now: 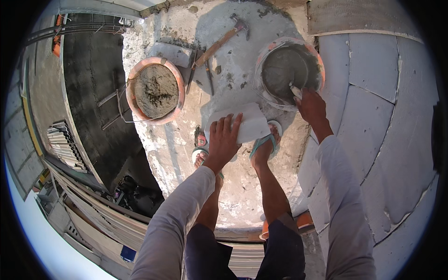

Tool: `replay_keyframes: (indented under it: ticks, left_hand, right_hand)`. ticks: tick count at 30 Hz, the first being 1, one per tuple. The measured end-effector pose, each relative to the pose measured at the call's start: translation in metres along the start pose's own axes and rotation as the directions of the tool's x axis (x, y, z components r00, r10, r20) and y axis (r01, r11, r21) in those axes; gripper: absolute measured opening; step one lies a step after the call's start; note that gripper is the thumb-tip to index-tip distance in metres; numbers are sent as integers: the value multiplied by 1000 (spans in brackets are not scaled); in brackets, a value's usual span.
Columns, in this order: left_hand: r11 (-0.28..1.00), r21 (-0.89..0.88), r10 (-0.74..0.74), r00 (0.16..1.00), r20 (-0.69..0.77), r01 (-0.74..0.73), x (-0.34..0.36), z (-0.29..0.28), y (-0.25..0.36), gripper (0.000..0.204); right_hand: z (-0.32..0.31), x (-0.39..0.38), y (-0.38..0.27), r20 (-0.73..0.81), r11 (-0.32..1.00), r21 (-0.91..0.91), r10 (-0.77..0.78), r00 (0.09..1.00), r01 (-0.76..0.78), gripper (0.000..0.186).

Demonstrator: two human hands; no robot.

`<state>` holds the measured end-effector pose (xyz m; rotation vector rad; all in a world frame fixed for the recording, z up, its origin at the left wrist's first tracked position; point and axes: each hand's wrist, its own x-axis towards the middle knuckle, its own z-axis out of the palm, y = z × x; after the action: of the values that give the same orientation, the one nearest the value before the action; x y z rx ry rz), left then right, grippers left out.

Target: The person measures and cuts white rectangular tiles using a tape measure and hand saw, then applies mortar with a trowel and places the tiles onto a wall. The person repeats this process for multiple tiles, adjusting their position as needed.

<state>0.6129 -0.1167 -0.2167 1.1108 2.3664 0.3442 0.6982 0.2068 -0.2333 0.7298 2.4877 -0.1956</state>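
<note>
My left hand (pixel 225 140) grips a pale grey block (pixel 255 123) just in front of my feet, fingers laid over its upper face and thumb at its near side. The block is tilted, and part of it lies behind the hand. To the right, my right hand (pixel 311 109) is closed round the light handle of a trowel (pixel 295 90) at the near rim of an orange bucket (pixel 321 67). Wet grey mortar (pixel 280 70) fills much of that bucket, and the trowel's blade is mostly hidden in it.
A second orange bucket (pixel 132 100) of drier mix stands left, by the slab's edge and a drop. Behind it lie a grey block (pixel 170 53), a claw hammer (pixel 217 45) and a long-handled hand tool (pixel 209 77). A tape measure (pixel 200 139) sits beside my left foot. A block wall (pixel 373 63) rises right.
</note>
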Motion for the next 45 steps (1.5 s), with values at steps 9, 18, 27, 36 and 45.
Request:
replay_keyframes:
  ticks: [9,18,27,36,45]
  left_hand:
    - [1000,-23,12,997,71,-10,9,-10,-4,83]
    - [928,-274,-262,965,0,252,-39,-64,6,80]
    - [406,-728,-546,785,292,553,-94,-232,70,94]
    - [116,-951,-451,868,207,287,-97,-404,134,83]
    - [634,-771,-179,981,-81,52,-58,-559,164,91]
  right_hand:
    - [-29,-67,-12,45,980,118,153,987,-158,39]
    - [-33,-73,6,99,951,272,123,988,-145,47]
    - [-74,-123,-13,-4,608,788,164,986,-98,64]
    - [-294,-190,-69,168,8,983,-446,879,-184,96]
    - [-532,-147,-43,-213,-11,971,-480,851,237,63]
